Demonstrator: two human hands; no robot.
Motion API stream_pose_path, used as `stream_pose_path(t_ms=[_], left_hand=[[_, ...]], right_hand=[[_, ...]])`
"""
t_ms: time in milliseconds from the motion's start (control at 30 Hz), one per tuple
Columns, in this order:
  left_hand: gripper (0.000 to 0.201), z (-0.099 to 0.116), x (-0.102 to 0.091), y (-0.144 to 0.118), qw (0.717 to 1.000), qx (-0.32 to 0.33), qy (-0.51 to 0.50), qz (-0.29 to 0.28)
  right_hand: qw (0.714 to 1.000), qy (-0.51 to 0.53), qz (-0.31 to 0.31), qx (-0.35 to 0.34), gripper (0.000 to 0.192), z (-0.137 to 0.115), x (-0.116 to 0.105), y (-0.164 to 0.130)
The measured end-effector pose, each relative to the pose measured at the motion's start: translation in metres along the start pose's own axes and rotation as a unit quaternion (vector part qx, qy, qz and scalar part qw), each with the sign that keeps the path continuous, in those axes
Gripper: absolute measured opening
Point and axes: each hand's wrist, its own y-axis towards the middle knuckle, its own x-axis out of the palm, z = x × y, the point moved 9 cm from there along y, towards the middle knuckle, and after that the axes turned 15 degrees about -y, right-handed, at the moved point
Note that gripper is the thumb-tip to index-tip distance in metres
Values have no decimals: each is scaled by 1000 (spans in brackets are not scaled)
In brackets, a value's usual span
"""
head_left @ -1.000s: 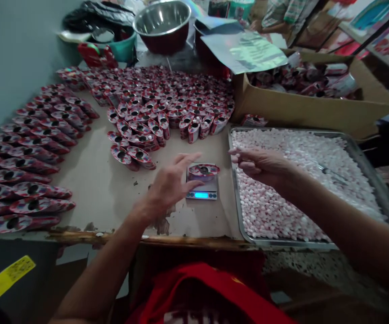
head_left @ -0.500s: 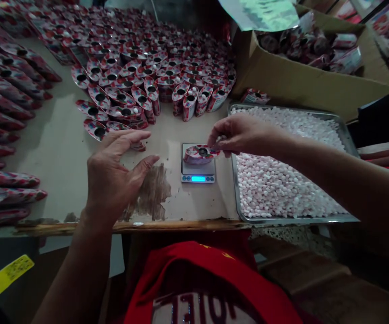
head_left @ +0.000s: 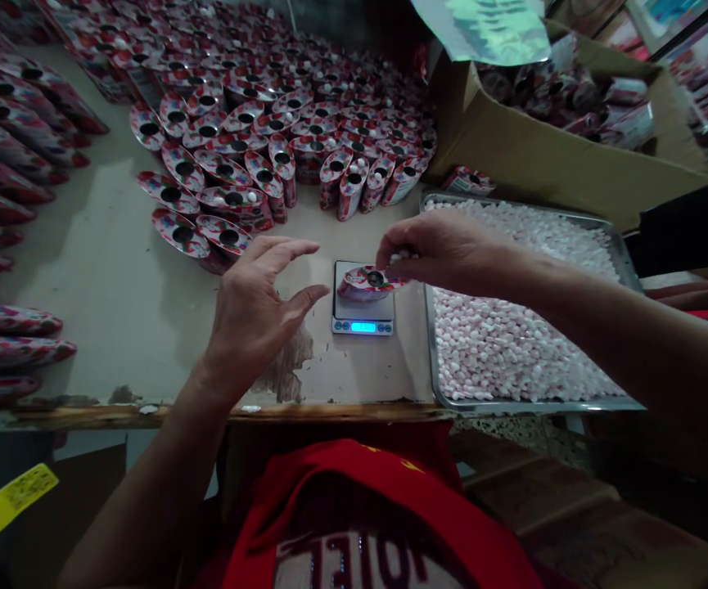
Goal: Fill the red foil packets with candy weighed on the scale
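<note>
A small digital scale (head_left: pixel 363 313) with a lit blue display lies on the table, and a red-and-white printed container (head_left: pixel 359 282) with a dark round hole in its top stands on it. Over the container's right end is my right hand (head_left: pixel 430 249), its fingers curled round several white candies (head_left: pixel 403 256). My left hand (head_left: pixel 261 307) hovers left of the scale, thumb and fingers spread in a C shape, holding nothing. Right of the scale, under my right forearm, sits a metal tray (head_left: pixel 435 360) heaped with small white candies (head_left: pixel 513 343).
Rows of similar printed containers (head_left: pixel 231 200) stand at the back and far left, some with white candies on top. A cardboard box (head_left: pixel 550 155) of packages is behind the tray. A sheet (head_left: pixel 489 29) hangs over it. At right another person's arm (head_left: pixel 685 290) shows.
My left hand has moved right, closer to the scale, still spread. My right hand stays above the container, and more of the candies in its fingers show now.
</note>
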Motion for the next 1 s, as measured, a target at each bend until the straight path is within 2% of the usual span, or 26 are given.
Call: stream_pose_path(t_ms=[100, 167, 300, 367, 467, 533, 567, 633, 667, 733, 767, 800, 867, 933, 1000], left_hand=[[56, -11, 20, 1, 999, -34, -14, -12], [61, -17, 40, 3, 998, -53, -14, -43], [61, -26, 76, 7, 991, -74, 7, -112], [58, -29, 85, 9, 990, -71, 7, -124], [46, -33, 92, 11, 992, -57, -19, -114], [40, -33, 93, 13, 994, -48, -38, -94], [38, -31, 95, 14, 994, -37, -45, -88], [35, -15, 99, 20, 996, 11, -37, -83], [33, -2, 101, 24, 995, 50, -21, -81], [30, 33, 106, 32, 986, 146, 25, -79], [29, 52, 108, 34, 977, 197, 46, -74], [29, 69, 110, 36, 966, 243, 62, -71], [30, 94, 116, 39, 947, 304, 84, -68], [30, 101, 124, 43, 939, 323, 102, -64], [27, 93, 132, 48, 941, 313, 110, -62]], right_hand=[[1000, 25, 0, 10, 13, -3, 0, 1], [995, 95, -1, 33, 12, 4, 1, 1], [952, 292, 20, 87, 9, 35, 1, -15], [934, 336, 49, 109, 13, 58, -3, -34], [933, 317, 79, 149, 10, 96, -8, -73], [951, 232, 115, 171, 4, 117, -14, -99], [956, 183, 144, 178, 9, 123, -18, -110], [950, 132, 215, 184, 20, 126, -22, -127], [937, 154, 250, 188, 23, 124, -19, -133], [886, 297, 294, 203, 20, 119, 1, -135], [838, 400, 306, 211, 17, 116, 15, -131], [781, 508, 292, 217, 16, 111, 34, -123], [654, 680, 252, 216, 10, 96, 66, -104], [545, 785, 220, 197, 19, 82, 82, -87], [471, 837, 208, 184, 28, 74, 87, -78]])
